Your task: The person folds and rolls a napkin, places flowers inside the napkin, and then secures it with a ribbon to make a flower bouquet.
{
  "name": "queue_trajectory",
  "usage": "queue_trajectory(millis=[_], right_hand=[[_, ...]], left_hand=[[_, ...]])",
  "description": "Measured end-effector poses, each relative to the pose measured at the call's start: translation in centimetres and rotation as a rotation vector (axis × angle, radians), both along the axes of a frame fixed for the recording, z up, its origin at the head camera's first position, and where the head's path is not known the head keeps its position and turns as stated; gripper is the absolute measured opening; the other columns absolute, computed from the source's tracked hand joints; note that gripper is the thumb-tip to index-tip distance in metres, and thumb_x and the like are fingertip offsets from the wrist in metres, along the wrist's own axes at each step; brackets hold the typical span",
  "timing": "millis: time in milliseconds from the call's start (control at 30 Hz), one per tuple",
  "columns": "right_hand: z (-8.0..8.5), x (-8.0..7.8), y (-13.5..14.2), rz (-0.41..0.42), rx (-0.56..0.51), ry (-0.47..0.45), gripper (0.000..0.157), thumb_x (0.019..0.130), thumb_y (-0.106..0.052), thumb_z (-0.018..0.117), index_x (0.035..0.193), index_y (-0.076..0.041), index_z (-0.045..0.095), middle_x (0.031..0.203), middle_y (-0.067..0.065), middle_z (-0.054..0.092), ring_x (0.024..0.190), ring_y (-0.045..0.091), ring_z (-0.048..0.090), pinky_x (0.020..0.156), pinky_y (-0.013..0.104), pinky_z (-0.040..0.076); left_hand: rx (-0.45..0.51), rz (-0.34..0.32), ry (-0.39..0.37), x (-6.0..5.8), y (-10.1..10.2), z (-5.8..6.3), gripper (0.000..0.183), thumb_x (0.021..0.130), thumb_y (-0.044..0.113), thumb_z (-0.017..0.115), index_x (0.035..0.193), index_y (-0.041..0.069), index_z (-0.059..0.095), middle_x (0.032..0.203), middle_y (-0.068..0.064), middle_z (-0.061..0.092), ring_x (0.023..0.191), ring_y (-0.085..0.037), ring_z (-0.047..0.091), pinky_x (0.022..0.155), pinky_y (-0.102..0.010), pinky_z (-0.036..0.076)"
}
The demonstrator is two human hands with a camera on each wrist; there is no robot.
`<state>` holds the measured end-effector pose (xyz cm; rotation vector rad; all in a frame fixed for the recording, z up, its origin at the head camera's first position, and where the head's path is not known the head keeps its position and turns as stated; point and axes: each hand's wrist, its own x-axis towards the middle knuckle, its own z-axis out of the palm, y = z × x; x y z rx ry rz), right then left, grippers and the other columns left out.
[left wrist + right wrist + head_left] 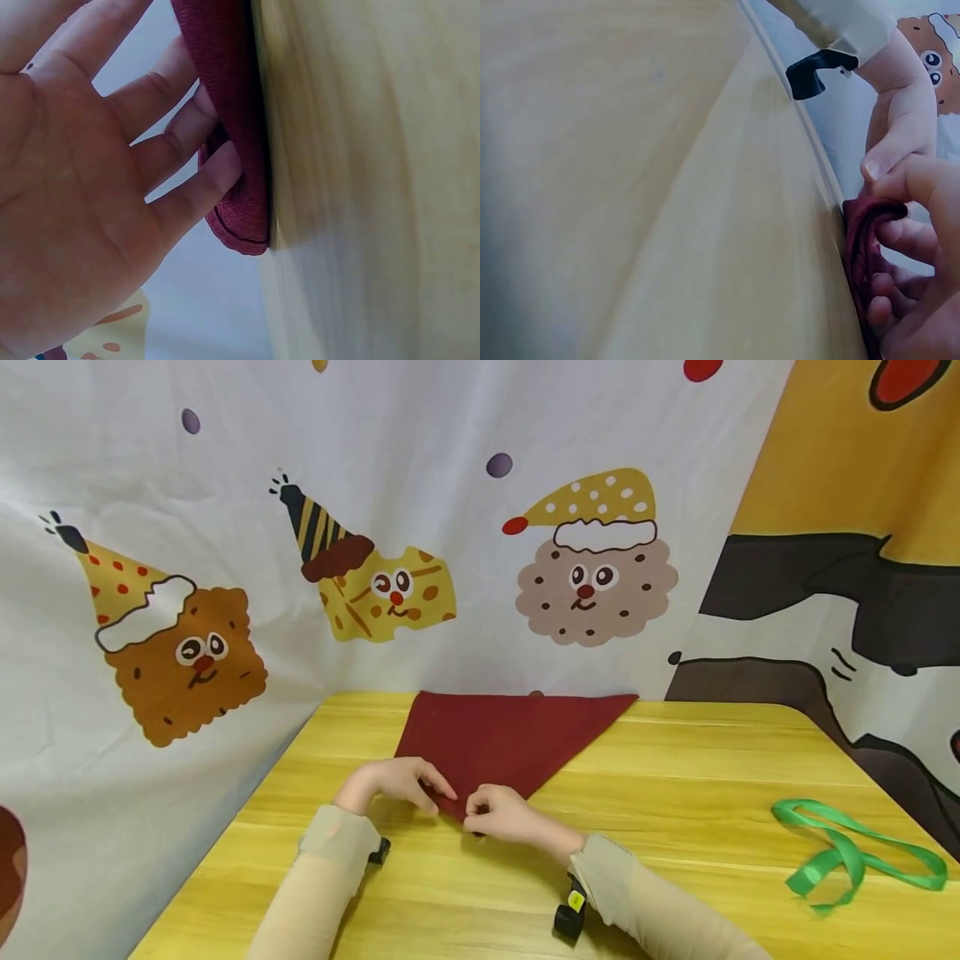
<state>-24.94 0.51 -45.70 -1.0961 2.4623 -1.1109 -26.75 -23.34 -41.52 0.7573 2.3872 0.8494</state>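
Note:
A dark red cloth (pixel 517 735), its outline tapering to a point at the upper right, lies on the table with its near edge turned up into a fold. At the near corner my right hand (pixel 504 814) pinches that folded edge between thumb and fingers. The right wrist view shows the cloth layers (pixel 861 244) curling over under the right fingers (pixel 907 238). My left hand (pixel 405 779) rests on the near left side of the cloth, thumb close to the right hand. In the left wrist view its loosely extended fingers (pixel 191 184) touch the fold, fingertips partly tucked into it.
A loosely looped green ribbon (pixel 817 870) lies at the right of the wooden table (pixel 675 777). Behind the table hangs a white curtain (pixel 480 660) with cartoon biscuits. Black wrist cameras (pixel 567 920) sit under both sleeves, close over the tabletop.

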Motion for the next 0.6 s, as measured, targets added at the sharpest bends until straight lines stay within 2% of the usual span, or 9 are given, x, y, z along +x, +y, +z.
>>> queue_trajectory(millis=[100,267,433,600], right_hand=[[0.3,0.0,0.2,-0.028,-0.027,-0.010,0.020,0.084,-0.013,0.066,0.065,-0.014,0.062,0.075,-0.004,0.052,0.063,0.009,0.047,0.058,0.023,0.040],[0.6,-0.1,0.9,-0.052,-0.043,-0.064,0.016,0.085,-0.015,0.067,0.070,-0.014,0.062,0.077,-0.004,0.053,0.068,0.010,0.049,0.062,0.025,0.042],[0.6,-0.3,1.3,-0.057,-0.067,-0.130,0.014,0.085,-0.016,0.067,0.072,-0.013,0.062,0.071,-0.005,0.057,0.063,0.008,0.050,0.060,0.024,0.042],[0.7,-0.6,1.4,-0.059,-0.125,-0.234,0.014,0.088,-0.014,0.064,0.075,-0.009,0.062,0.064,-0.004,0.056,0.058,0.009,0.048,0.056,0.023,0.042]], left_hand=[[-0.026,0.012,0.014,-0.1,0.1,-0.1,0.034,0.085,0.014,0.075,0.118,0.016,0.072,0.122,0.003,0.062,0.112,-0.020,0.051,0.094,-0.039,0.042],[-0.019,0.020,0.038,-0.5,0.5,-0.2,0.031,0.085,0.010,0.074,0.115,0.017,0.074,0.116,0.004,0.064,0.105,-0.016,0.054,0.088,-0.035,0.045],[0.010,0.040,0.088,-0.5,1.0,-0.1,0.022,0.086,0.006,0.072,0.105,0.015,0.077,0.104,0.005,0.067,0.086,-0.012,0.057,0.075,-0.030,0.048],[-0.008,0.052,0.163,-0.7,1.1,0.4,0.012,0.086,0.008,0.072,0.095,0.015,0.078,0.094,0.007,0.067,0.080,-0.010,0.055,0.072,-0.028,0.047]])
